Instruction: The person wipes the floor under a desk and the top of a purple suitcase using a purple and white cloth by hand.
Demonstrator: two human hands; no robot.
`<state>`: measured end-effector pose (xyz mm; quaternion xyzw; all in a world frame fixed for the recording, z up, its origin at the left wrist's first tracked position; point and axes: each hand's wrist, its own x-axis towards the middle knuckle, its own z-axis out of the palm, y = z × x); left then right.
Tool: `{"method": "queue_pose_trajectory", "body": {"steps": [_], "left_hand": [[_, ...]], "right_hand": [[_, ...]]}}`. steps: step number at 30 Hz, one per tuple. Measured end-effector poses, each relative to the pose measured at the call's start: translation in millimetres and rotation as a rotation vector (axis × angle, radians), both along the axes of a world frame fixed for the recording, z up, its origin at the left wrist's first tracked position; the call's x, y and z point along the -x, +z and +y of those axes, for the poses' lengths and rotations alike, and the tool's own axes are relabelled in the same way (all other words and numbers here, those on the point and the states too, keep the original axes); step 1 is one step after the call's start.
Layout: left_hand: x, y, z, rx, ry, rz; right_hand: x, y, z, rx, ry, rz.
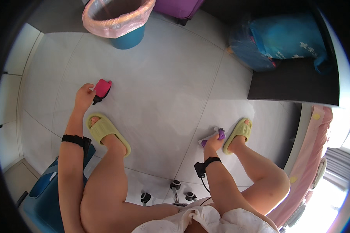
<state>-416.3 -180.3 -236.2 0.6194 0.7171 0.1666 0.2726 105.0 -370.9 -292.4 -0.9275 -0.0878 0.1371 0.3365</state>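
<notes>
My left hand (85, 97) is at the left, its fingers at the edge of a folded pink and black fabric item (102, 88); whether they grip it cannot be told. Lower right of the middle, my right hand (214, 142) is closed on a crumpled purple and white item (221, 134), perhaps a soft wrapper or cloth. It is close beside the green slipper (238, 134) on my right foot. The other green slipper (105, 129) is on my left foot, just below the pink item. Both wrists wear black straps with small devices.
A teal bin (128, 38) with a pink liner stands at the top, near a purple suitcase (178, 8). A blue bag (288, 38) lies upper right by a dark panel (291, 84). A teal container (43, 201) is lower left; chair casters (175, 184) are below.
</notes>
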Motion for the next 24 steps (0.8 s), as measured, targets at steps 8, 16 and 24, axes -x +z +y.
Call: {"method": "queue_pose_trajectory", "body": {"steps": [8, 16, 24], "left_hand": [[29.2, -7.6, -17.8, 0.005, 0.229, 0.044], [-10.6, 10.5, -15.5, -0.029, 0.010, 0.064], [-7.7, -16.5, -5.8, 0.089, -0.135, 0.365]], "right_hand": [[190.4, -24.2, 134.4, -0.168, 0.553, -0.024], [310.2, -20.9, 243.5, -0.115, 0.877, 0.227], [102.4, 21.6, 150.2, -0.348, 0.254, 0.439]]}}
